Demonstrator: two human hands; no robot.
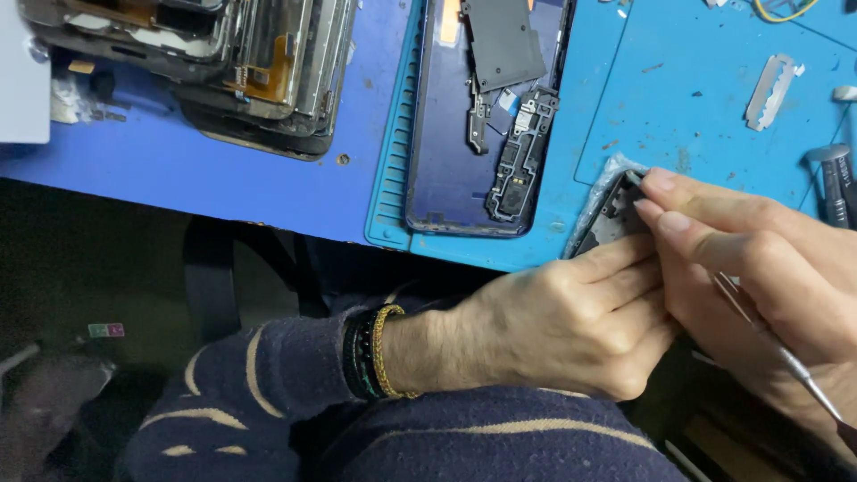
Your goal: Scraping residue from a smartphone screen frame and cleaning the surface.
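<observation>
Phone part between pinching fingers

- Phone frame piece: dark, thin, with small cut-outs and a clear film along its left edge; tilted, at the near edge of the blue mat, right of centre, mostly hidden by fingers.
- Metal tool: slim, silvery shaft, slanting toward the near right corner.

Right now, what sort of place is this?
Probably a phone repair bench: a blue work mat, an opened phone frame, stacked phone frames, and both hands on another part.
</observation>
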